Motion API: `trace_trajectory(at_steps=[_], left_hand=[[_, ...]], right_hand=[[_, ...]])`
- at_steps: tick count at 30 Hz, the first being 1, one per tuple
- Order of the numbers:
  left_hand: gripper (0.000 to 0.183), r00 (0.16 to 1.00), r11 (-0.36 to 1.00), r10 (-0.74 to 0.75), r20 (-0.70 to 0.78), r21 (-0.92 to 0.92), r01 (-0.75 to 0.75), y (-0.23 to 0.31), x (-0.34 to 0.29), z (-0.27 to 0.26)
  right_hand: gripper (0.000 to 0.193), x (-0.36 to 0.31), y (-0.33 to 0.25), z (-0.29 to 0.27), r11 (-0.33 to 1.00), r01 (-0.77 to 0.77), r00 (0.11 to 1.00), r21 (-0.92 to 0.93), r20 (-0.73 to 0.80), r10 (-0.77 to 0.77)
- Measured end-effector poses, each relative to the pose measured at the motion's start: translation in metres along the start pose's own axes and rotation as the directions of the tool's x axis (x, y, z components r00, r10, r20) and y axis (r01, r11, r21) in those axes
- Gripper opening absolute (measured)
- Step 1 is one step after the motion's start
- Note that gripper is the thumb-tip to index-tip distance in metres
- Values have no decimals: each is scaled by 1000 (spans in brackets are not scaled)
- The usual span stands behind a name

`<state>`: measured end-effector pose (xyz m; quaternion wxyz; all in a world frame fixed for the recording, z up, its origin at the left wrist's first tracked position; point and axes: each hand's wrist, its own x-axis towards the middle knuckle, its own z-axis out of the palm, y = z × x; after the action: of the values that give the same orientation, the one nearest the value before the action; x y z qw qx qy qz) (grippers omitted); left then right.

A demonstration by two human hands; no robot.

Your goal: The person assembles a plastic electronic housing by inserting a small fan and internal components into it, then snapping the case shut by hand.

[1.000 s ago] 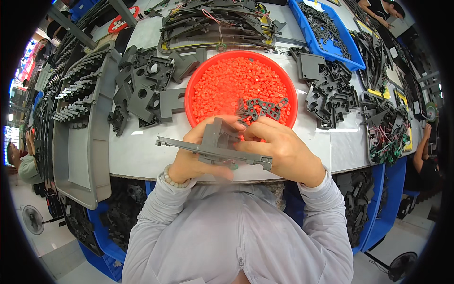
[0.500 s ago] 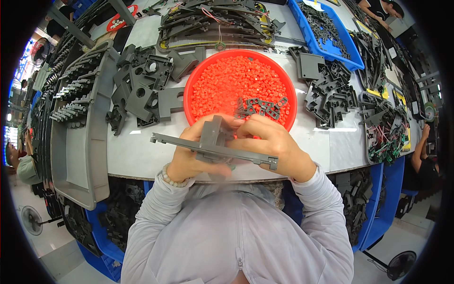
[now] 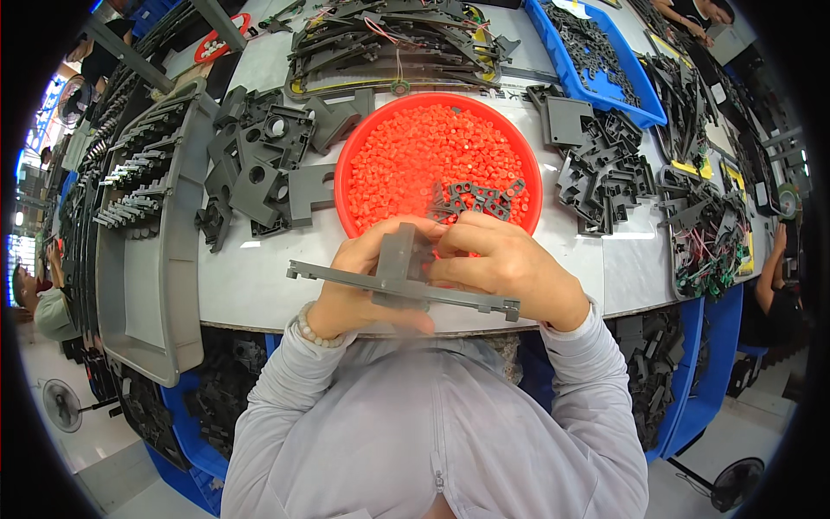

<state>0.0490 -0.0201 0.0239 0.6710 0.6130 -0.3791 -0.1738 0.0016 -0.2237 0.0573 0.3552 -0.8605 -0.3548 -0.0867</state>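
Note:
Over the table's near edge, my left hand (image 3: 350, 281) grips a long grey plastic part (image 3: 346, 278) with a block-shaped housing (image 3: 400, 259) at its middle. At the housing's right side is my right hand (image 3: 510, 270), its fingers curled and pressed together. Whatever those fingertips pinch is hidden behind them. Just beyond both hands stands a round red basin (image 3: 343, 186) full of small orange-red plastic pieces (image 3: 415, 147). A few dark grey brackets (image 3: 480, 199) with holes lie on top of these pieces, close to my right hand.
Grey housings (image 3: 259, 164) are heaped left of the basin, with a grey tray (image 3: 186, 285) of metal-pinned parts beyond them. More dark parts (image 3: 605, 164) lie to the right. A blue bin (image 3: 644, 117) stands at the back right, near long grey strips (image 3: 389, 43). Wired parts (image 3: 709, 233) sit far right.
The long grey part has shifted slightly right and toward me. Both hands moved a little with it, the right one still curled beside the housing.

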Motion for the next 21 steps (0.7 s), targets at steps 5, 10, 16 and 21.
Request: trace_trajectory(at_steps=[5,10,16,21], left_hand=[[82,999,965,21,-48,-261,-33,1,3,5],[82,995,965,-47,-91,-261,22,-4,-2,8],[82,998,978,40,-57,-204,-51,-1,3,7],[82,992,985,84,-93,-141,-96,-4,0,4]], right_hand=[[27,0,7,12,994,99,981,50,-172,-89],[30,-8,10,20,998,52,978,44,-205,-42],[20,-9,0,26,980,-170,935,107,-295,194],[19,-9,1,30,997,-67,922,50,-379,81]])
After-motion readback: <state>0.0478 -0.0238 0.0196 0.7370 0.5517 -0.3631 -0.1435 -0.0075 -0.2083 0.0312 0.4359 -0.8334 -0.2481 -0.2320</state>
